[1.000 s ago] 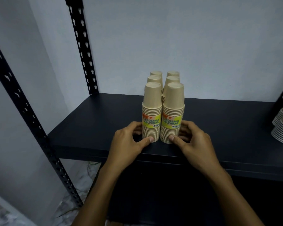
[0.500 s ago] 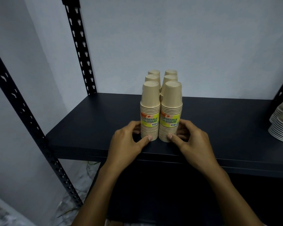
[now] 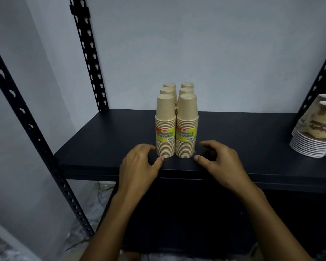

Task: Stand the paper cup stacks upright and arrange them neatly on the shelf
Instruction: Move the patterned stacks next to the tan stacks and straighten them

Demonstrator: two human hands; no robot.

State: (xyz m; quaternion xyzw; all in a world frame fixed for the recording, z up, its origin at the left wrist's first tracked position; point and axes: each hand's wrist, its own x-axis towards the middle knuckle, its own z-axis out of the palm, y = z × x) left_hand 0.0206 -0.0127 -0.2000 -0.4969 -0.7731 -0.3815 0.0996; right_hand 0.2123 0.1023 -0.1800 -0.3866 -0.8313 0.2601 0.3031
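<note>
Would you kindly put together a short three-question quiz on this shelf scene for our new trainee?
1. True or false: every tan cup stack on the shelf stands upright.
2. How many tan stacks can be seen? A) four B) six C) eight
3. Fill in: the patterned cups stand at the shelf's ____ end.

Key:
1. True; they form two rows, none tipped.
2. B, six.
3. Right. The left hand and right hand sit open at the front pair's bases, gripping nothing.
</note>
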